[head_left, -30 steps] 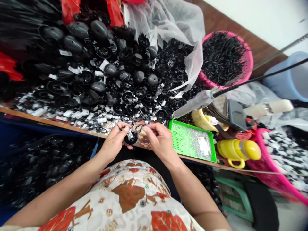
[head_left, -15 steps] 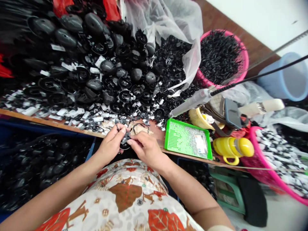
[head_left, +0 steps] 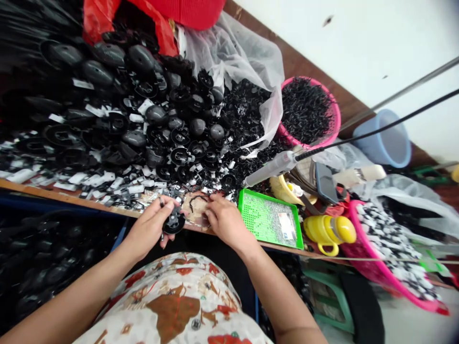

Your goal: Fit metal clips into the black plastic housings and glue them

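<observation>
Along a wooden bench [head_left: 197, 216] heaped with black plastic shells [head_left: 135, 138], the left hand [head_left: 148, 225] clamps its fingers on a round black housing [head_left: 175, 223] by the front edge, the right hand [head_left: 227, 220] near a thin black strip [head_left: 191, 204], its grip unclear.

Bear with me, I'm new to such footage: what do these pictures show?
There is no robot here: these are a person's bare hands. Every picture comes from one camera worn on that person's head, looking forward and down. The left hand holds a round black part. The right hand is at the bench, near a thin black strip; whether it grips anything is hidden. On the bench lie heaped black parts and white pieces, with a green tray and yellow bottle to the right.
</observation>
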`<act>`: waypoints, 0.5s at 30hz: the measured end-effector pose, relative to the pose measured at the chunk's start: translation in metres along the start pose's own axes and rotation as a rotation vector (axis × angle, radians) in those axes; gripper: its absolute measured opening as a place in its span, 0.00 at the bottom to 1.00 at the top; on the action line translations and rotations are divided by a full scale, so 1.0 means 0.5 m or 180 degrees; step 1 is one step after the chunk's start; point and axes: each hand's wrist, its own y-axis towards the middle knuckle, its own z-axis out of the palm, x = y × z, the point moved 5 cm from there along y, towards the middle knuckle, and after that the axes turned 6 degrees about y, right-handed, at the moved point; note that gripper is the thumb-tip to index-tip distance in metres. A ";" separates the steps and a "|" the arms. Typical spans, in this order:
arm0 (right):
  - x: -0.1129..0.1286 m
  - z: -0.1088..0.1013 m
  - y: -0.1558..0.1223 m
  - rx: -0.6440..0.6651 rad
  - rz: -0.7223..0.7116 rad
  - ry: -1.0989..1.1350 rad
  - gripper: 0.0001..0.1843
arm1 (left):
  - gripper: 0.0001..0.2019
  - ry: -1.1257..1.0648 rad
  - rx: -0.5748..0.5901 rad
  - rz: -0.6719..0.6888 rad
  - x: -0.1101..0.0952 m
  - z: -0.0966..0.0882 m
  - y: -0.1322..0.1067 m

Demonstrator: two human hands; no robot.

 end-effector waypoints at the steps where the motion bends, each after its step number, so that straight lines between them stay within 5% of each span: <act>1: 0.002 0.005 0.004 0.0088 -0.0046 -0.0037 0.11 | 0.20 0.0028 0.0137 -0.0071 0.003 0.012 0.001; 4: 0.006 0.002 0.015 0.0171 -0.0277 0.0124 0.11 | 0.21 0.0121 0.0347 -0.0132 0.009 0.034 0.012; 7: -0.002 -0.047 0.038 -0.0281 -0.0272 0.0157 0.12 | 0.21 0.0098 0.0216 -0.0005 0.005 0.028 0.026; 10: -0.025 -0.112 0.085 -0.0751 0.0339 -0.0574 0.14 | 0.20 -0.0016 0.0095 0.0074 -0.001 0.018 0.030; 15: -0.060 -0.140 0.181 -0.0326 0.1205 -0.1477 0.19 | 0.21 0.0031 0.0096 0.0065 0.001 0.018 0.011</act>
